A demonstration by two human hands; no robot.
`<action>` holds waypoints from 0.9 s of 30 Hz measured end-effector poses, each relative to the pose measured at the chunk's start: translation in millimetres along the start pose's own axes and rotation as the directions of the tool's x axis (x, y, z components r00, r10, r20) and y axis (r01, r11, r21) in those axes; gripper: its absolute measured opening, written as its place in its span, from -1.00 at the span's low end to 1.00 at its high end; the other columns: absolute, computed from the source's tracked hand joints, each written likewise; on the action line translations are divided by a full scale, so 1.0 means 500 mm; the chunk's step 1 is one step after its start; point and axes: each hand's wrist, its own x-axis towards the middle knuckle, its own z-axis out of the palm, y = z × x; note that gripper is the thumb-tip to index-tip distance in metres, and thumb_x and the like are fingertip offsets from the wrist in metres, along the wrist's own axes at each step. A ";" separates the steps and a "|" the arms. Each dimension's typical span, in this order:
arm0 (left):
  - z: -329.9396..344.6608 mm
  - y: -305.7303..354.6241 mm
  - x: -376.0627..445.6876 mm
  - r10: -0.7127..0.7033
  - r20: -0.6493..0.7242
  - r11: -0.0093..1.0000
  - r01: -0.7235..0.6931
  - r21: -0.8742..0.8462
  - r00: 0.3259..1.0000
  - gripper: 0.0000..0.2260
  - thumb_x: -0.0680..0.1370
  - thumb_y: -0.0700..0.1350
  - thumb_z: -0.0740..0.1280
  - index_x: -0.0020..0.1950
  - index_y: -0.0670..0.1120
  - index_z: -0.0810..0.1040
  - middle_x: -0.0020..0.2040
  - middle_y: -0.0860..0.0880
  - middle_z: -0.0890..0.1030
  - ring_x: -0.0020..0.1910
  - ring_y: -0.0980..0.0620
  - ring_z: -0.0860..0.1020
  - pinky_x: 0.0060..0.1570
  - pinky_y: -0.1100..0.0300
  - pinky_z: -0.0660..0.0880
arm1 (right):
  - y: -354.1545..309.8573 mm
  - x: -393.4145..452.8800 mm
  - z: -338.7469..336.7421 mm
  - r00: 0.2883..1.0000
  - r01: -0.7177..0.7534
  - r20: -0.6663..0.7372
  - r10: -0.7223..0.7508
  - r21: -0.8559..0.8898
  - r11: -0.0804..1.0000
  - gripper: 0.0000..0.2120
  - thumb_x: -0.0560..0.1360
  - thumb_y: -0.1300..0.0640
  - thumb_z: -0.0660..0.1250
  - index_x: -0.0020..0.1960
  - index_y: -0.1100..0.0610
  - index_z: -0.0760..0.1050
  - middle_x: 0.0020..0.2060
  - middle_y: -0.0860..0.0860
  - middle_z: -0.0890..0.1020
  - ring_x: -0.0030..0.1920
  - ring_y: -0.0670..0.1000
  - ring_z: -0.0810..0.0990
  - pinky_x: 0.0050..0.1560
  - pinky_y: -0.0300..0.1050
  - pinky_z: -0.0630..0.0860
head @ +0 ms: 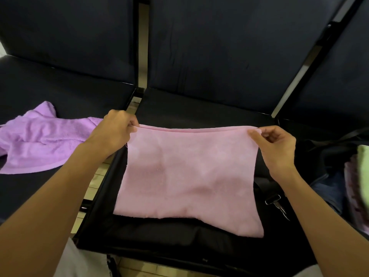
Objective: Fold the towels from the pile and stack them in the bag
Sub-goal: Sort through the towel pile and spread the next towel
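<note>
A pink towel [185,174] is doubled over and hangs stretched between my hands above the middle black seat. My left hand [114,129] pinches its top left corner. My right hand [276,145] pinches its top right corner. The towel's lower edge rests on the seat [175,232]. A crumpled purple towel [44,138] lies on the left seat. The dark bag [327,156] sits open at the right, with a green towel [363,162] and a pinkish one [352,188] inside, partly cut off by the frame edge.
Black padded seats with tall backrests [229,47] run across the view. A bag strap with a metal clip [276,202] lies on the middle seat beside the towel. Tiled floor shows in the gap [93,182] between the seats.
</note>
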 end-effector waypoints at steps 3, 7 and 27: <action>-0.010 -0.004 -0.002 0.003 -0.010 1.000 -0.003 -0.003 1.000 -0.88 0.55 -0.30 0.35 -0.05 -0.09 0.60 -0.13 -0.09 0.63 -0.11 -0.05 0.60 -0.07 0.01 0.58 | -0.003 -0.002 -0.005 0.999 -0.010 -0.030 0.011 0.036 0.999 -0.90 0.45 0.12 0.50 -0.15 0.00 0.59 -0.18 -0.06 0.67 -0.16 -0.05 0.70 -0.14 -0.23 0.64; -0.021 0.007 -0.009 0.031 -0.057 0.998 -0.028 0.053 0.998 -0.75 0.55 -0.29 0.35 0.21 -0.10 0.53 -0.05 -0.12 0.63 -0.03 -0.13 0.61 -0.07 -0.01 0.54 | -0.008 -0.001 -0.011 0.996 0.080 -0.051 -0.079 0.017 0.997 -0.88 0.48 0.12 0.49 -0.08 0.02 0.55 -0.20 -0.07 0.62 -0.19 -0.08 0.63 -0.10 -0.21 0.61; -0.135 0.157 -0.090 0.179 -0.445 0.803 -0.392 -0.450 0.877 -0.95 0.62 -0.20 0.22 0.07 -0.12 0.43 0.26 0.04 0.55 0.17 0.25 0.53 0.08 0.45 0.47 | -0.140 -0.054 -0.104 0.912 0.377 -0.162 -0.376 -0.026 0.926 -0.90 0.66 0.16 0.23 0.11 0.17 0.34 -0.09 -0.30 0.56 -0.13 -0.37 0.56 -0.17 -0.41 0.49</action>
